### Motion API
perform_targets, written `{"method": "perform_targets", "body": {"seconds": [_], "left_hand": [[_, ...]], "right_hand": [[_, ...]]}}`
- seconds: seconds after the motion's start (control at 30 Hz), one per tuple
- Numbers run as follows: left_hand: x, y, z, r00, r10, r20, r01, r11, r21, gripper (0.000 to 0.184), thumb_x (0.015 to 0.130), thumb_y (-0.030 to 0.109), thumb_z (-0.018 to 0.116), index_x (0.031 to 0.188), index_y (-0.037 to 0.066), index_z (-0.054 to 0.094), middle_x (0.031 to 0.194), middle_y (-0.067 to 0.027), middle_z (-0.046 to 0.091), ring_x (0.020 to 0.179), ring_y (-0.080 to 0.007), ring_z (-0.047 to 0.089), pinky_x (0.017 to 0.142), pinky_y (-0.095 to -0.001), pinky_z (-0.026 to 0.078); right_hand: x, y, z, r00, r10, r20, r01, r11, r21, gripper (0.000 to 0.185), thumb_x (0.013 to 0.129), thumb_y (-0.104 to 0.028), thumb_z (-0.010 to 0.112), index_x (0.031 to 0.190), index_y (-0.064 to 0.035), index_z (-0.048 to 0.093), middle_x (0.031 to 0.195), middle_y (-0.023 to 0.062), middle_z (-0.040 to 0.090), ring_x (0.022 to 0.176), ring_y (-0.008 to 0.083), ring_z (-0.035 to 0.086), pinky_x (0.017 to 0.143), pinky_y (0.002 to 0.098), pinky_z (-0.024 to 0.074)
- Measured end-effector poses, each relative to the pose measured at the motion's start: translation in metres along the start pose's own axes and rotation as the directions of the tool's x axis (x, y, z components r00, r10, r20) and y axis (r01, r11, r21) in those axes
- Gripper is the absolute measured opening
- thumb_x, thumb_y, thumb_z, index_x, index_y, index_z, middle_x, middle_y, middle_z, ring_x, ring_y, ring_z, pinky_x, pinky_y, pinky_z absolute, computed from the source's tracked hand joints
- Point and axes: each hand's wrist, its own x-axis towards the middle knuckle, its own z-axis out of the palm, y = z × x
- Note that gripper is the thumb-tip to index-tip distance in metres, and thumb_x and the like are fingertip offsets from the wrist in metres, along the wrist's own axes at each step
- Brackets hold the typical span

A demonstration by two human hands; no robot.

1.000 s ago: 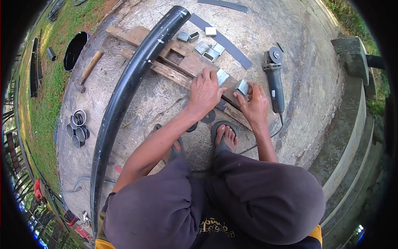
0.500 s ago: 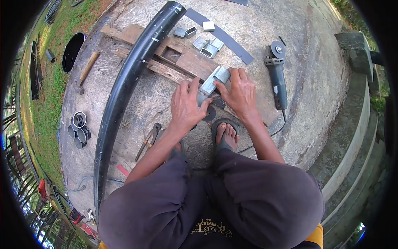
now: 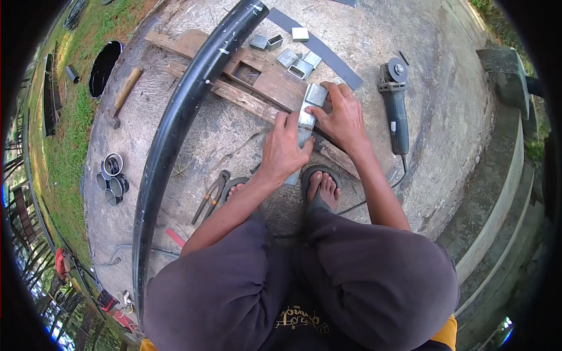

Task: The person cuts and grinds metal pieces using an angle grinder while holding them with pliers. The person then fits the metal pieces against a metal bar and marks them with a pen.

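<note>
My left hand (image 3: pixel 283 151) is closed round the near part of a long galvanized metal bar (image 3: pixel 305 120), thumb on the right side and fingers on the left. The bar's near end shows below this hand, by my foot. Higher up, my right hand (image 3: pixel 346 117) grips the bar from the right, with its thumb on the face and fingers at the far edge. A short galvanized tube piece (image 3: pixel 317 94) sits on the bar's far end, touching the right fingers. Under the bar lies a worn wooden board (image 3: pixel 275 83).
Short cut metal tubes (image 3: pixel 297 71) lie beyond the board. An angle grinder (image 3: pixel 395 111) rests at right. A long black pipe (image 3: pixel 170 126) curves along the left. Farther left are a hammer (image 3: pixel 124 92) and black pipe rings (image 3: pixel 112 165). Pincers (image 3: pixel 214 190) lie near my left foot.
The galvanized bar has turned steeper, and its near end now sticks out below my left hand towards my feet. Both hands have shifted slightly to the right with it.
</note>
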Motion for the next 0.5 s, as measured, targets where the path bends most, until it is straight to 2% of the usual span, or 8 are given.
{"method": "perform_targets", "body": {"seconds": [0.13,0.33,0.43,0.5], "left_hand": [[0.002,0.003,-0.003,1.0,-0.023,0.016,0.023,1.0,0.015,0.058,0.08,0.019,0.082,0.13,-0.001,0.059,0.114,-0.0208,0.057,0.102,-0.0447,0.065,0.085,-0.0524,0.054],[0.005,0.004,-0.004,0.999,-0.028,0.031,0.028,0.999,-0.018,0.056,0.081,0.018,0.081,0.129,0.0,0.06,0.115,-0.0214,0.058,0.104,-0.0456,0.065,0.087,-0.0528,0.054],[0.007,0.006,-0.004,1.0,-0.019,0.008,0.019,1.0,-0.022,0.053,0.082,0.016,0.08,0.128,-0.001,0.061,0.114,-0.0211,0.059,0.1,-0.0436,0.067,0.086,-0.0504,0.055],[0.008,0.006,-0.003,1.0,-0.024,0.005,0.024,0.999,-0.046,0.049,0.082,0.014,0.079,0.126,-0.002,0.063,0.112,-0.0205,0.059,0.094,-0.0405,0.069,0.084,-0.0471,0.056]], "right_hand": [[0.005,0.011,-0.001,0.996,-0.041,0.075,0.038,0.998,0.041,0.052,0.082,-0.022,0.082,0.125,0.0002,0.064,0.108,0.024,0.066,0.103,0.0445,0.066,0.089,0.0511,0.0533],[0.012,0.014,-0.003,0.992,-0.041,0.117,0.033,0.997,0.064,0.051,0.082,-0.021,0.082,0.124,0.0019,0.065,0.108,0.024,0.066,0.101,0.0441,0.066,0.09,0.0498,0.0532],[0.018,0.02,0.001,0.992,-0.106,0.069,0.104,0.994,0.039,0.053,0.08,-0.019,0.086,0.127,-0.0012,0.067,0.095,0.0165,0.066,0.078,0.0306,0.067,0.073,0.0417,0.0539],[0.022,0.022,0.001,0.989,-0.119,0.085,0.116,0.992,0.042,0.053,0.08,-0.018,0.086,0.127,-0.0011,0.067,0.097,0.0166,0.066,0.08,0.0306,0.068,0.074,0.0415,0.0544]]}}
